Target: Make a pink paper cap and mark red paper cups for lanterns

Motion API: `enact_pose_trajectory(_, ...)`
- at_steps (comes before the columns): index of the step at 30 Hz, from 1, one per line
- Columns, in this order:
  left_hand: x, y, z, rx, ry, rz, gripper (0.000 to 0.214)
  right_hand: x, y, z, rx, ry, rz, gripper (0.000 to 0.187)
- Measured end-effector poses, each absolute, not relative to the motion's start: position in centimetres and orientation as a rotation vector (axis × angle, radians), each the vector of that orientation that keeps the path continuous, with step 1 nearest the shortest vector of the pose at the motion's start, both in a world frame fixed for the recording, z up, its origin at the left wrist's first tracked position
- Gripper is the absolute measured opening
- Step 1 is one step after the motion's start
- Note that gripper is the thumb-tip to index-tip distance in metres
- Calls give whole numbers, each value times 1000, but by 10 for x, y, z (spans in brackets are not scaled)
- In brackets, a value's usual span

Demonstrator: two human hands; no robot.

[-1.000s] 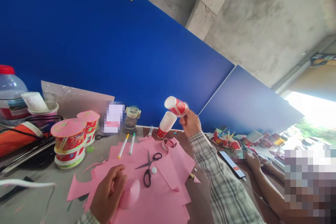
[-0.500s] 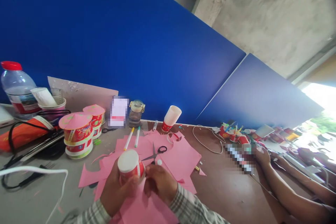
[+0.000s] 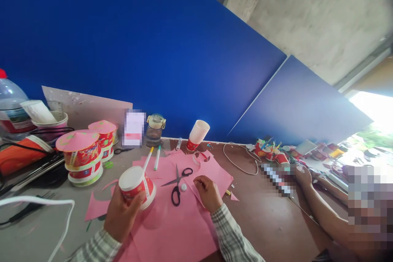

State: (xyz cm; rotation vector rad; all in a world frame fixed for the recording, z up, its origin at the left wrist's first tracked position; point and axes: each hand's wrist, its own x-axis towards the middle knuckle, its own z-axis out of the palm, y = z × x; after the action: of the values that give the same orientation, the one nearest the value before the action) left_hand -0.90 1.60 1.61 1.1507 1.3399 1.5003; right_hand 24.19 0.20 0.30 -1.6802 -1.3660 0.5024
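Observation:
A red and white paper cup is in my left hand, its white base facing up and its wider rim down to the right. The fingers wrap round its side, with the thumb across the front. My right hand is above the pink paper, its fingers curled together; whether anything is in them is hidden. Between the hands, black-handled scissors lie with blades apart on the paper. Beside their handles is a small white round piece.
Two decorated cup stacks with pink cone tops stand at left. Behind the paper are two markers, a lidded jar and stacked paper cups. A white cable crosses the left front. Another person's arms rest at right.
My right hand has left the cup and moved right, over the pink paper. My left hand has carried the cup a little left. The scissors are now fully uncovered.

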Motion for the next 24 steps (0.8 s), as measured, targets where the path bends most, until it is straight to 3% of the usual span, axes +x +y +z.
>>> enact_pose_trajectory(10,-7,23,1,1182,1231,1485,36,233,38,26,-1721,-1787,452,23)
enact_pose_trajectory(15,-3,25,1,1326,1294,1380,50,197,82,41,-1698,-2091,529,18)
enact_pose_trajectory(20,0,27,-10,1405,1209,1261,71,163,121,24,-1630,-2231,690,24)
enact_pose_trajectory(24,-2,27,-10,1427,1245,1220,75,151,140,12,-1518,-2192,807,24)
